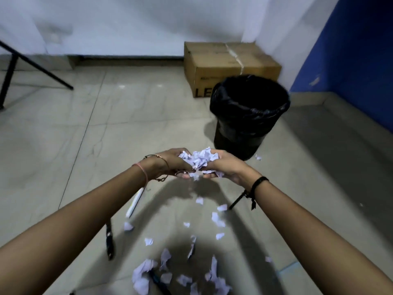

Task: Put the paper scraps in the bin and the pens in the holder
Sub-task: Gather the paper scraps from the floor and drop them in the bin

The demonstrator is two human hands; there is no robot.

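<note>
Head view: crumpled white paper scraps [198,159] were cupped between both hands [197,165], pressed together mid-frame; carrying to the black-lined round bin [249,111] was judged next.

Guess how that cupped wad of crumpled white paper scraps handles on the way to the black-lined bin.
The wad of crumpled white paper scraps probably sheds bits: it's loose pieces cupped between the left hand and right hand. Likely very light and springy. The black-lined bin looks wide-mouthed, so dropping should be forgiving.

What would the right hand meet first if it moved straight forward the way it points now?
Probably the black bin: the right hand, cupped with the left hand around paper scraps, points toward it. Depth is unclear.
</note>
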